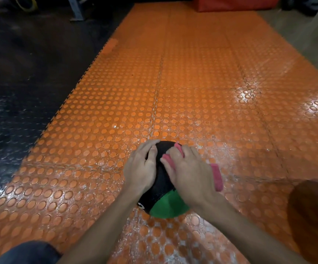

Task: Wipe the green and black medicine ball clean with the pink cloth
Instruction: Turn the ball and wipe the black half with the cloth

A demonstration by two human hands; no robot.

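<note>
Flat-fingered, the left hand [141,168] rests on the black-and-green medicine ball [161,189]; the right hand [190,174], fingers straight, presses the pink cloth [216,176] atop it.

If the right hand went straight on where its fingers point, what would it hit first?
Likely the fingertips of the left hand, close ahead atop the medicine ball; if the right hand with its pink cloth misses them, the orange studded mat beyond. Depth is unclear.

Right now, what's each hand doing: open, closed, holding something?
Left hand: open, resting flat on the medicine ball.
Right hand: open, pressing the pink cloth onto the ball.
</note>
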